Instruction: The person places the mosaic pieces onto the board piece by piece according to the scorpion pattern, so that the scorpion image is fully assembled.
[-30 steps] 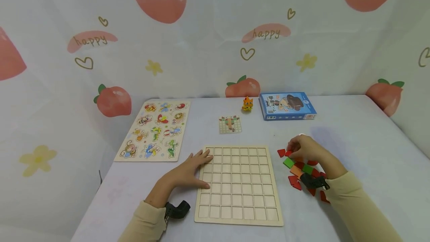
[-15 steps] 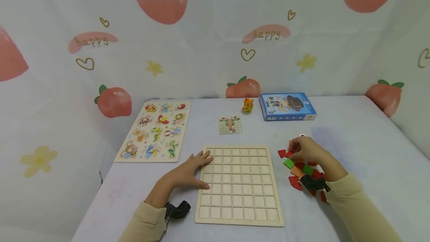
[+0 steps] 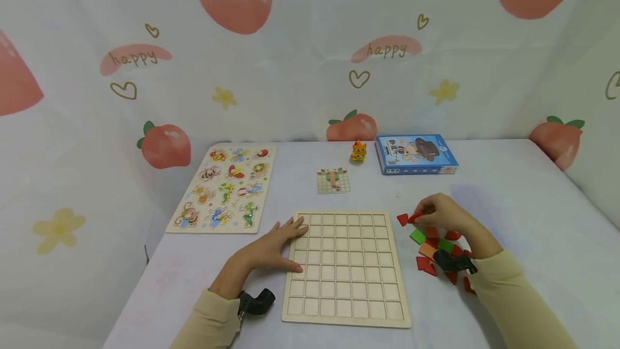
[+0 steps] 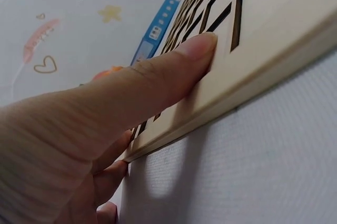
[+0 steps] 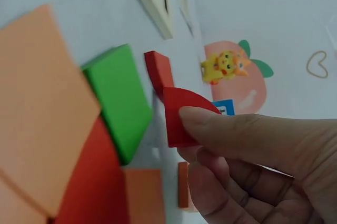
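Observation:
My right hand (image 3: 443, 215) pinches a red quarter-circle tile (image 5: 177, 119) between thumb and fingers, raised above the loose tiles. Close behind it lies another red tile (image 5: 159, 71). Under and around this hand are a green square tile (image 3: 417, 237), an orange tile (image 3: 427, 250) and several red ones, some hidden by the hand and wrist. My left hand (image 3: 268, 248) rests at the left edge of a wooden grid board (image 3: 346, 321), fingers spread. In the left wrist view its thumb (image 4: 195, 48) lies on the board's rim. The board's cells hold no tiles.
Behind the board lies a small pattern card (image 3: 333, 181). A little orange-yellow figurine (image 3: 358, 151) and a blue box (image 3: 417, 154) stand at the back. An animal puzzle board (image 3: 221, 187) is at the left. A printed curtain closes off the table's far side.
My right hand has pinched the red quarter-circle tile and lifted it slightly from the pile. The left hand stays at the board's edge.

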Available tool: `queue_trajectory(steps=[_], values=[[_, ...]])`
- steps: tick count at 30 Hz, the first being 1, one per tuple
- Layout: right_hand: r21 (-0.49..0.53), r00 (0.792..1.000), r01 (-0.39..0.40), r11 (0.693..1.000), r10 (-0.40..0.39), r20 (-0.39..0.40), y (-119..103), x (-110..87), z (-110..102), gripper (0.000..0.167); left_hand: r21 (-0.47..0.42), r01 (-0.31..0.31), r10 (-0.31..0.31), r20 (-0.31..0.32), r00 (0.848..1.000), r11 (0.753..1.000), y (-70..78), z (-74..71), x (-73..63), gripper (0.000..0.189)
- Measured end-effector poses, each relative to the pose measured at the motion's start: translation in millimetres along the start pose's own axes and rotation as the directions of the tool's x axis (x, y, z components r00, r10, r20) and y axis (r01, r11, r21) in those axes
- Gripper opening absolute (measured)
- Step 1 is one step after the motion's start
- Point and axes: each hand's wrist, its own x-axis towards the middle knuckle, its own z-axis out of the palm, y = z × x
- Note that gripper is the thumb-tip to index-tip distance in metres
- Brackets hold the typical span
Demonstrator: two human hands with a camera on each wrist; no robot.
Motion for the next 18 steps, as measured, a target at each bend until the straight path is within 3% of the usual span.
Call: queue_trajectory(steps=[7,18], values=[[0.057,0.999,0.035,0.998,-0.033,-0.043,-9.3,8.8,0.0,0.017,-0.008,-0.007,0.007,-0.007,1.000,1.000,-0.9,-0.1,0.4,0.089],[0.193,0.999,0.038,0.980,-0.039,0.001,-40.1,36.0,23.7,0.021,-0.021,-0.005,0.005,-0.007,1.000,1.000,-0.5,0.4,0.6,0.089]])
